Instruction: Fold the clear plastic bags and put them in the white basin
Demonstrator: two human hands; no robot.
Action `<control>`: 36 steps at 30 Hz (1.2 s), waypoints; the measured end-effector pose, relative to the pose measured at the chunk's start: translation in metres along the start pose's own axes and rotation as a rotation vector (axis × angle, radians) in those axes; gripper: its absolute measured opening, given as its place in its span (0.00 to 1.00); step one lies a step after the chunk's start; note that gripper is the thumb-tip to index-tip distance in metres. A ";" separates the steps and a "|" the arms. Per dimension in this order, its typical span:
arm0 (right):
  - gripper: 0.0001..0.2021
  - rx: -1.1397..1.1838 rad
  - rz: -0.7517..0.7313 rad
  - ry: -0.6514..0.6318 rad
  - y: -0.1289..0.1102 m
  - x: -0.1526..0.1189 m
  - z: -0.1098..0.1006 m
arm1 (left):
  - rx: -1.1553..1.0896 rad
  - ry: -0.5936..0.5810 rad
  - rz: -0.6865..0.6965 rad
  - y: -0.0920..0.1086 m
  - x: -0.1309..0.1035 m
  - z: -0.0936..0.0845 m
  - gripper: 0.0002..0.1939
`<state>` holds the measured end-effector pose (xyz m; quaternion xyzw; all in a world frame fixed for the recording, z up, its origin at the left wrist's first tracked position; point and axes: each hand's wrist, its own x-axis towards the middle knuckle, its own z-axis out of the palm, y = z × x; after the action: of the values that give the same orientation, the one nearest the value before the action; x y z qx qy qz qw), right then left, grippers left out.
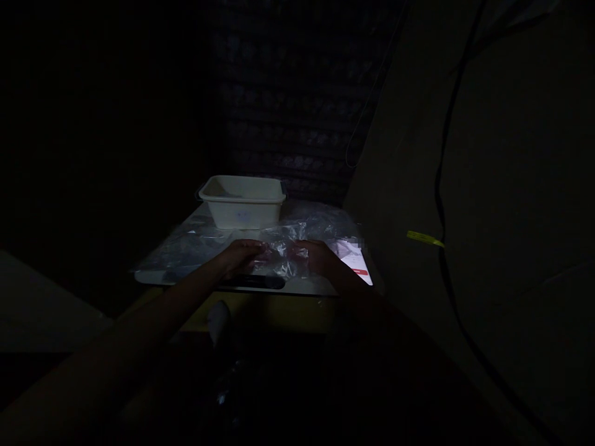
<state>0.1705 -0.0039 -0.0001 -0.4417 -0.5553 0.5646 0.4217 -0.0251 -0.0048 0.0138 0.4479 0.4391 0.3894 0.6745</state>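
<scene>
Nearest us, the left forearm (162,319) and right forearm (360,297) reach in over the near edge of a pale tabletop (302,287). We record the left hand (240,254) and right hand (317,255) both pinching crinkled clear plastic (284,253), which spans the gap between them at the tabletop's near middle. Beyond, far and to the left, we see a cream tub (244,214); a lit screen (354,257) lies just right of the right hand. Light: dim.
</scene>
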 end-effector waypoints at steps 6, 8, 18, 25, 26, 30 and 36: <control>0.04 0.301 0.150 -0.037 0.002 0.005 0.008 | 0.029 0.051 -0.005 -0.008 0.005 -0.007 0.04; 0.04 0.309 0.159 -0.030 0.003 0.003 0.007 | 0.032 0.074 -0.011 -0.009 0.005 -0.007 0.03; 0.05 0.238 0.164 -0.067 0.005 0.001 -0.001 | -0.018 0.130 -0.093 -0.006 0.002 -0.006 0.03; 0.07 0.236 0.170 -0.030 0.005 0.002 -0.001 | -0.008 0.087 -0.075 -0.007 0.005 -0.009 0.05; 0.06 0.239 0.178 -0.029 0.004 0.001 0.000 | -0.003 0.103 -0.068 -0.008 0.005 -0.009 0.05; 0.07 0.255 0.173 -0.044 0.003 0.000 0.000 | 0.018 0.144 -0.066 -0.007 0.003 -0.006 0.03; 0.08 0.244 0.156 -0.085 0.005 0.001 -0.002 | 0.035 0.181 -0.058 -0.004 0.000 -0.004 0.03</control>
<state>0.1726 -0.0028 -0.0051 -0.4047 -0.4639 0.6771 0.4032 -0.0280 -0.0051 0.0091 0.4099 0.5177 0.4008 0.6351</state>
